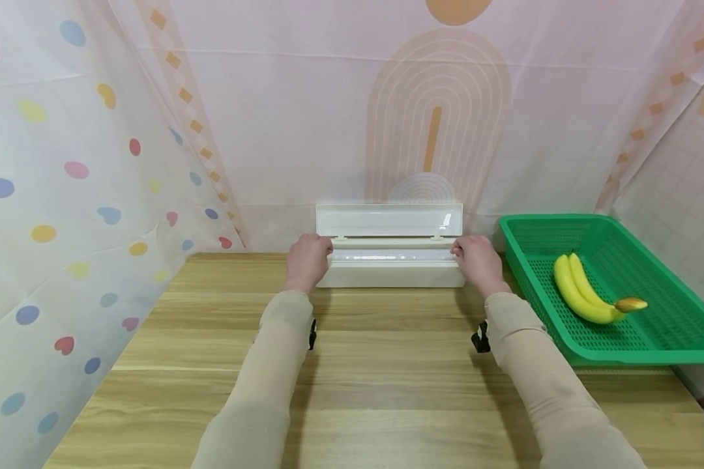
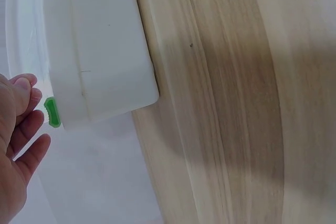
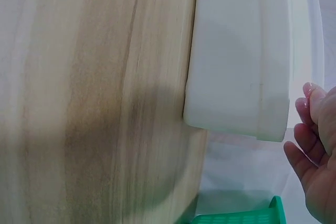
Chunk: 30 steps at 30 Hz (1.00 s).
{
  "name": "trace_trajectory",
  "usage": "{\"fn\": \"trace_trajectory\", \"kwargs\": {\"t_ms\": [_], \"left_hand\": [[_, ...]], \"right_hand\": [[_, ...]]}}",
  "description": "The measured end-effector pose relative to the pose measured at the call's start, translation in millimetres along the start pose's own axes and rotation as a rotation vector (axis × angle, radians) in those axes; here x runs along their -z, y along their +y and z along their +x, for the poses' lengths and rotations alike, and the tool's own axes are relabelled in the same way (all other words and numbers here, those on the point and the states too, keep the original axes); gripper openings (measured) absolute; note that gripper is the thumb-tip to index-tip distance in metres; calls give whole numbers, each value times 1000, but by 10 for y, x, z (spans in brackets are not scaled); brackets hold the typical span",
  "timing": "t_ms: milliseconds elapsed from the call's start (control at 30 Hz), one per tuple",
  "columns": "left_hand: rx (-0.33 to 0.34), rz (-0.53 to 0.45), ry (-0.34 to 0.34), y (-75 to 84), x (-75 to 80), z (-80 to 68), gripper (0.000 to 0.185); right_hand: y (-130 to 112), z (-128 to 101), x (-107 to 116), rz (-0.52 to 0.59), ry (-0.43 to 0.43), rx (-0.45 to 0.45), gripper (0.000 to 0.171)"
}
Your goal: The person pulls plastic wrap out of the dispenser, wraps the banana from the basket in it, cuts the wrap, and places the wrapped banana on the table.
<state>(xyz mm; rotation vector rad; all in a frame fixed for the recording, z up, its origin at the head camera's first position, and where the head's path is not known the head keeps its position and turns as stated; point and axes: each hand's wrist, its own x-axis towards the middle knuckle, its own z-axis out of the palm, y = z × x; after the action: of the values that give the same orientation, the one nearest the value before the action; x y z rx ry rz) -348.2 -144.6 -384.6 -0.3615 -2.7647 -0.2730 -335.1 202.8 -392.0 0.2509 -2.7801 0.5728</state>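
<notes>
Head view first: nearest you lies the bare wooden table (image 1: 387, 391), with both of your beige sleeves (image 1: 276, 365) stretching forward across it. Farther along, your left hand (image 1: 308, 260) sits at the left end of the white dispenser box (image 1: 390, 273) and your right hand (image 1: 476, 262) at its right end. From above, both hands look loosely curled against the box ends, but you cannot tell from this view whether they actually grip it.

The left wrist view shows your left fingers (image 2: 23, 129) relaxed and slightly apart, just beside the box end (image 2: 100, 61) and its small green tab (image 2: 52, 112), not wrapped round anything. The right wrist view shows the same on the other side: your right fingers (image 3: 310, 145) are gently bent, close together, just beside the box corner (image 3: 239, 72), with a gap between them.

The box stands at the far edge of the table, its lid (image 1: 389, 220) raised upright against the patterned backdrop (image 1: 434, 117). To your right, the green basket (image 1: 669, 312) holds two bananas (image 1: 583, 293); a dotted curtain (image 1: 47, 195) hangs at your left.
</notes>
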Motion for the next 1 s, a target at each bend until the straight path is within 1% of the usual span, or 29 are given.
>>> {"fn": "trace_trajectory", "kwargs": {"t_ms": [300,500,767,1000], "left_hand": [[18,-32,18,7,42,1,11],[23,-43,33,-2,62,17,11],[45,-84,27,-6,77,4,12],[31,-100,30,-26,88,8,10]], "right_hand": [[-14,7,29,-10,9,-6,10],[-32,5,51,-11,41,9,10],[-41,11,72,7,50,6,10],[-34,32,92,29,48,30,11]]}}
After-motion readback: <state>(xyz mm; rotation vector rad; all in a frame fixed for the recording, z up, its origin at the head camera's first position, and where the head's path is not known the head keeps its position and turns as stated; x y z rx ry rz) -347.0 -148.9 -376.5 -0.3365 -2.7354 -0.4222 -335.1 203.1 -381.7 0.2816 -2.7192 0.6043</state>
